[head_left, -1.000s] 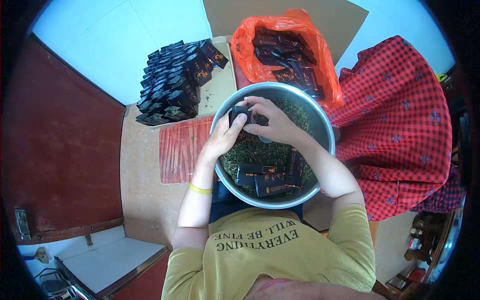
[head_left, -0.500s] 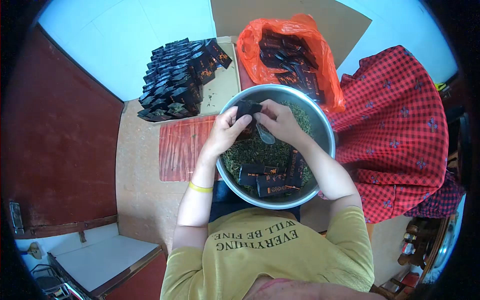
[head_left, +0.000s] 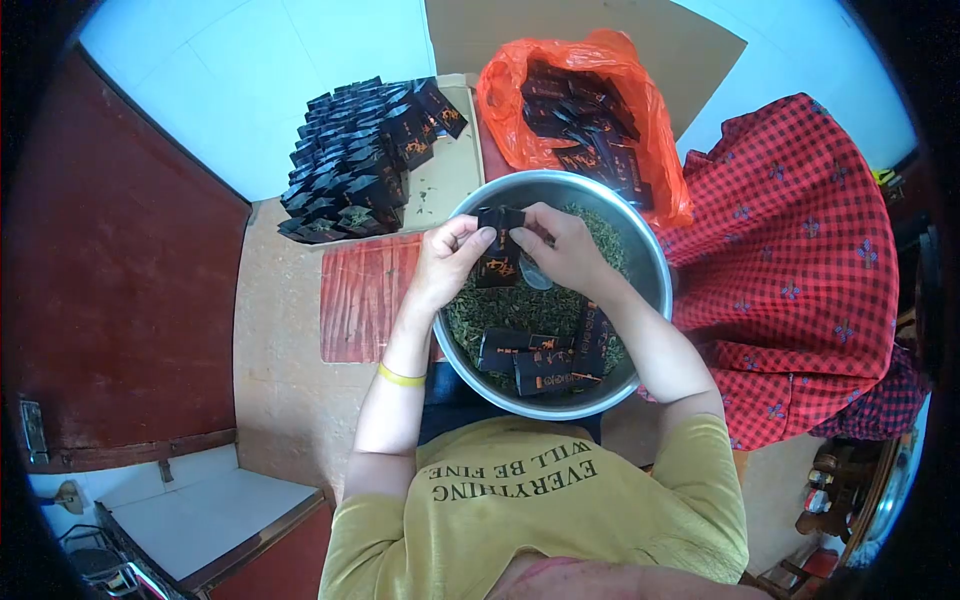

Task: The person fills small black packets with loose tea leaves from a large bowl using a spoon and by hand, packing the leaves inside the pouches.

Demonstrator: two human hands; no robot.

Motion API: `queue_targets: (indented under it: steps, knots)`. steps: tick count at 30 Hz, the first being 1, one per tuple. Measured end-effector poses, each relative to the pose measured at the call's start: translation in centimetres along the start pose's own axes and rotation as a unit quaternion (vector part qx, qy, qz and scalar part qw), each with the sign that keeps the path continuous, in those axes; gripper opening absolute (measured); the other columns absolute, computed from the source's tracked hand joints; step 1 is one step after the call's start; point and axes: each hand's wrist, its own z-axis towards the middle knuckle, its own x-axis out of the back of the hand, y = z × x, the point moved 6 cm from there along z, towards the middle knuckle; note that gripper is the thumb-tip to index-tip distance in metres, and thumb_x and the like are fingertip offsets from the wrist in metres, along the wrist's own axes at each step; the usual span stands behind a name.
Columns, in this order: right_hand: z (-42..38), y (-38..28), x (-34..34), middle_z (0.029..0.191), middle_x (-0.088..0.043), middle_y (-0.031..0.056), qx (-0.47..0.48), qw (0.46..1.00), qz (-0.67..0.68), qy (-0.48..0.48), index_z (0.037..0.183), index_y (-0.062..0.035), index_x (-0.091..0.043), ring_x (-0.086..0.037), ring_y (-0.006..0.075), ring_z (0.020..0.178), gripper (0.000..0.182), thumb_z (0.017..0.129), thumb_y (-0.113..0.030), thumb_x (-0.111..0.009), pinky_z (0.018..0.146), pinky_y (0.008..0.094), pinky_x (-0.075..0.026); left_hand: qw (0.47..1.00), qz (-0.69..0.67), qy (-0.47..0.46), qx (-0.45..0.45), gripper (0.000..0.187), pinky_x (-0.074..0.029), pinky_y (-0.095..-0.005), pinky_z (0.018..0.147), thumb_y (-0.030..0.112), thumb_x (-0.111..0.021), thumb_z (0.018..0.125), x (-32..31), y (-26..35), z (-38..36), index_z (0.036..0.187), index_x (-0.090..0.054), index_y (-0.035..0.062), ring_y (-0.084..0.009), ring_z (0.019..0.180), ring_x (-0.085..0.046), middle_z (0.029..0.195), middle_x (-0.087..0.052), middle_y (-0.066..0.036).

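Above a large metal basin [head_left: 657, 300], a black packet [head_left: 496, 262] with orange lettering hangs from both my hands. My left hand [head_left: 449, 257] pinches its upper left corner, while my right hand [head_left: 563, 246] grips the upper right corner. The bowl of a clear spoon [head_left: 536, 274] shows just below my right fingers; its handle is hidden, so whether I hold it cannot be told. Dried green leaves [head_left: 515, 311] fill the basin. On them, near my body, lie several more black packets [head_left: 552, 368].
Several rows of filled black packets [head_left: 350, 170] stand on a cardboard tray [head_left: 440, 175] at the back left. An orange plastic bag [head_left: 664, 130] holding more packets sits behind the basin. Red checkered cloth [head_left: 790, 270] drapes at the right. A red wood-patterned board [head_left: 365, 300] lies left.
The packet, earlier bunched between my fingers, now hangs flatter with its lettered front showing. My hands have hardly moved.
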Motion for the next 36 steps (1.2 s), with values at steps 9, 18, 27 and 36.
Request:
queue_targets:
  steps: [9,18,27,36]
  knots:
    - [0.4,-0.3,2.7,0.080,-0.061,0.0055,0.024,0.999,0.032,0.037,0.104,-0.0011,-0.061,-0.059,0.0086,0.073,0.021,0.089,-0.013,-0.069,0.067,0.0271,-0.049,1.000,0.017,0.017,0.002,0.019,-0.045,-0.0197,0.065,0.010,-0.068,0.092,-0.4,0.0,0.1,0.108,-0.067,0.0002,-0.0016,0.072,-0.053,0.083,-0.065,0.005]
    - [-0.1,1.3,0.5,0.100,-0.070,0.0193,-0.071,0.984,-0.071,-0.147,0.122,-0.0047,-0.060,-0.069,0.0279,0.092,0.051,0.079,-0.025,-0.077,0.079,0.0364,-0.052,0.989,0.141,-0.051,-0.007,0.032,-0.049,-0.0218,0.072,0.009,-0.068,0.091,-1.6,0.4,0.0,0.120,-0.061,-0.0031,-0.0070,0.079,-0.059,0.094,-0.068,-0.004]
    - [0.0,1.7,1.2,0.100,-0.069,0.0100,-0.089,0.982,0.010,-0.167,0.119,0.0000,-0.061,-0.063,0.0130,0.095,0.045,0.079,-0.012,-0.076,0.085,0.0311,-0.051,0.988,0.126,-0.082,0.034,0.030,-0.051,-0.0244,0.085,0.008,-0.065,0.094,-1.5,-1.1,0.3,0.122,-0.059,-0.0014,-0.0103,0.095,-0.062,0.106,-0.068,-0.006]
    - [-0.1,3.3,1.0,0.103,-0.070,0.0084,-0.142,0.976,0.040,-0.161,0.118,-0.0010,-0.063,-0.064,0.0144,0.093,0.045,0.076,-0.009,-0.078,0.084,0.0310,-0.052,0.982,0.170,-0.079,0.029,0.032,-0.051,-0.0258,0.087,0.009,-0.066,0.093,-1.9,0.3,0.2,0.123,-0.059,-0.0019,-0.0119,0.097,-0.063,0.108,-0.067,-0.007]
